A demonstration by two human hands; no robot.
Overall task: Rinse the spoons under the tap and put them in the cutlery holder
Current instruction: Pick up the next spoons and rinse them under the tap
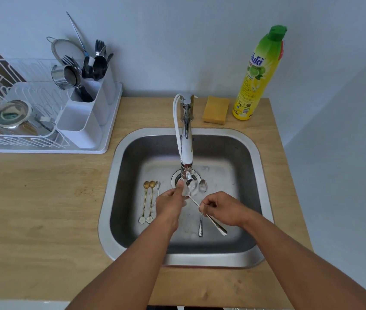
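Both forearms are reaching in from 6 o'clock over the wooden tabletop (43, 198). Right hand (224, 209) is pinching the handle of a slim silver spoon (206, 214), its grip closed on the metal, while the left hand (169, 203) is rubbing the bowl with thumb and fingers, just under the spout of the chrome tap (186, 144). Whether water is running, I cannot tell.

Rinsing looks to be the step in hand, judging by the pose. Next, the spoon is needing a carry up toward 10 o'clock, to the white plastic cutlery holder (83, 121) beside the white wire dish rack (9, 121).

Waiting in the steel sink (251, 166) are two gold flower-ended spoons (148, 200) at 9 o'clock of the hands, and another silver spoon (202, 186) near the drain. Farther off at 1 o'clock are standing a yellow sponge (215, 109) and a yellow-green detergent bottle (260, 74). Forks and dark utensils are already crowding the holder's rear compartments; the near one seems freer.
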